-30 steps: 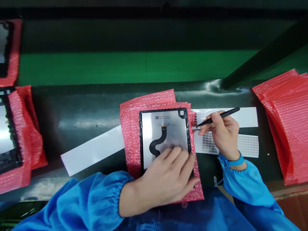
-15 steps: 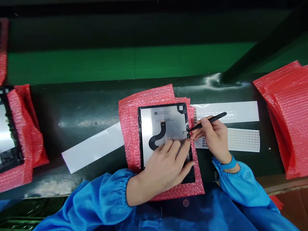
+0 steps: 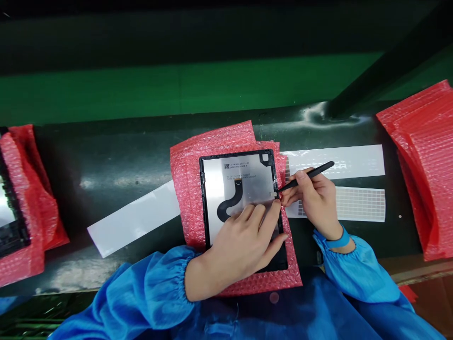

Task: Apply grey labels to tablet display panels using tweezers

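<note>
A tablet screen panel (image 3: pixel 255 184) with a black frame and silver back lies on stacked pink bubble-wrap bags (image 3: pixel 189 189). A black ribbon cable (image 3: pixel 238 192) curves across its back. My left hand (image 3: pixel 244 236) rests on the lower part of the panel, fingers stretched out, covering the cable's lower end. In my right hand (image 3: pixel 313 198) I grip black tweezers (image 3: pixel 314 173), their tips at the panel's right edge. Right beside the tips sits a small pale tab (image 3: pixel 272 194) on the silver back.
White strips lie left (image 3: pixel 136 219) and right (image 3: pixel 339 162) of the bags, with a gridded label sheet (image 3: pixel 361 204) below the right one. Red bubble bags (image 3: pixel 424 165) are piled at the right. Another panel (image 3: pixel 12 222) in bubble wrap lies at the left.
The small tab by the tweezer tips looks paler and larger than before. Both hands keep nearly the same place on the panel, and the camera view has shifted slightly.
</note>
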{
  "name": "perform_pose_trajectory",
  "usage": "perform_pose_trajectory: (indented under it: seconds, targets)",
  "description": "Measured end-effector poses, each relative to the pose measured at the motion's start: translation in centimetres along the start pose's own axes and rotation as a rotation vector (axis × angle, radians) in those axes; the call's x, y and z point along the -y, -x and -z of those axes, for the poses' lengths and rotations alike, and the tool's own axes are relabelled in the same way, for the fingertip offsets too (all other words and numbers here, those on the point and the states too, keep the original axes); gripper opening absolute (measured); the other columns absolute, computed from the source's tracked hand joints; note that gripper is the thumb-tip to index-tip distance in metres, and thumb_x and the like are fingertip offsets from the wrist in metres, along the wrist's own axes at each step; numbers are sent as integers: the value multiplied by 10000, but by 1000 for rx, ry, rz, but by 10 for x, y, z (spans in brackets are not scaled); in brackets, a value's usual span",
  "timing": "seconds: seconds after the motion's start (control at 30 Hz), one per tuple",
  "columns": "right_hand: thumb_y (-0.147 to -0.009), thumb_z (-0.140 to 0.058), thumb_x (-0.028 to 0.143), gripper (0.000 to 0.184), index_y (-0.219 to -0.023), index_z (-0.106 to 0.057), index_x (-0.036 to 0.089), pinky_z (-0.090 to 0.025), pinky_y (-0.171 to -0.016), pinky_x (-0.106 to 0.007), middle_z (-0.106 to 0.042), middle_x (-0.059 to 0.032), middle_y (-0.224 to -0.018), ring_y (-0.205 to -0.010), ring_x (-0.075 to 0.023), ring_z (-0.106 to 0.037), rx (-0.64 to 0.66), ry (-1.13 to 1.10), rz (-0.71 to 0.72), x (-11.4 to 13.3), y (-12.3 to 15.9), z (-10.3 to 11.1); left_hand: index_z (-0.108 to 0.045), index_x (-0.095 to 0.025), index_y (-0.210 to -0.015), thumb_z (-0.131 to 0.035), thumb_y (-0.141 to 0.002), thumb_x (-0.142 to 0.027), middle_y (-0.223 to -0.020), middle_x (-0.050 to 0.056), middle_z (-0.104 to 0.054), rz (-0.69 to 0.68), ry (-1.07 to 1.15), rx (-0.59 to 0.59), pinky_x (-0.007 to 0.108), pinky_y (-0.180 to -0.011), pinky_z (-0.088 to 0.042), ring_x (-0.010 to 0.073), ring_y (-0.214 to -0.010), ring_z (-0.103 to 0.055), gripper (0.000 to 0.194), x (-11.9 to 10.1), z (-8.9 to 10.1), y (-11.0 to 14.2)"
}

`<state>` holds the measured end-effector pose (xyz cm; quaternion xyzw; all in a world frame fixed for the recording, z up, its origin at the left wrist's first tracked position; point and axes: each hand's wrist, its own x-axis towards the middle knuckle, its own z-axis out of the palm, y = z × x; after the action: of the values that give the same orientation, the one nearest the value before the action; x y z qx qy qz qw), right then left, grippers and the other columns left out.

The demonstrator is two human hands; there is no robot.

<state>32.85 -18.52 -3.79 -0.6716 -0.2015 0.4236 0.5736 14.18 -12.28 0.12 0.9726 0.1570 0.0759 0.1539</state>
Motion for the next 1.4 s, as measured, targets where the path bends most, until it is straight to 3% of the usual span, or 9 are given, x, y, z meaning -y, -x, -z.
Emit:
perform_pose_trajectory:
  seconds: [0.6, 1.4]
  targets:
    - [-908, -758, 618, 392, -882, -671, 237, -609, -421, -290, -740, 6, -602, -456, -190, -714, 31, -127, -31, 0, -1, 0, -542, -3, -1400, -481, -1093, -409, -1040, 156, -737, -6, 1, 4, 401, -665, -640, 289, -901, -749, 513, 1, 0, -2]
    - [-941, -737, 581, 355, -883, -673, 236, -616, -424, -282, -732, 19, -606, -450, -177, -705, 33, -77, 23, -1, -1, -1, -535, 55, -1428, -464, -1105, -396, -1069, 194, -747, -13, -31, -8, 380, -680, -632, 285, -892, -760, 559, 0, 0, -4]
